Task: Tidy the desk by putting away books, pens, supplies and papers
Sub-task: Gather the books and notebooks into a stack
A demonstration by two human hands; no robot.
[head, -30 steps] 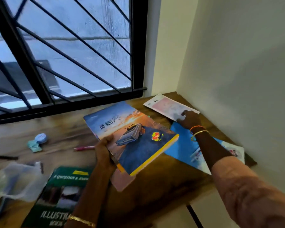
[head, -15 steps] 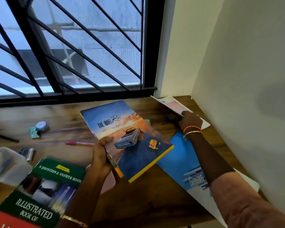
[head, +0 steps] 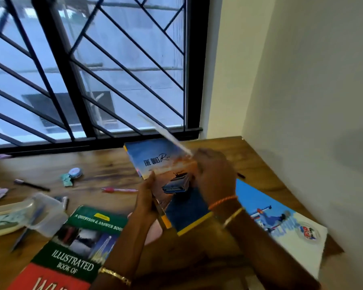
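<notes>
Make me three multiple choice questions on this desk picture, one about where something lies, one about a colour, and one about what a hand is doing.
1. Where does the pink pen lie?
A. On the wooden desk, left of the held sunset-cover notebook
B. On top of the green illustrated book
C. Inside the clear plastic box

2. What colour is the lower edge of the held notebook?
A. Red
B. Yellow
C. White

3. What is the left hand doing?
A. Lying flat on the desk
B. Hanging idle with nothing in it
C. Gripping the notebook by its left edge

Answers:
1 A, the pen rests on bare wood between the small round tin and the notebook.
2 B, a yellow band runs along the notebook's bottom edge.
3 C, the thumb lies over the cover and the notebook is lifted off the desk.
</notes>
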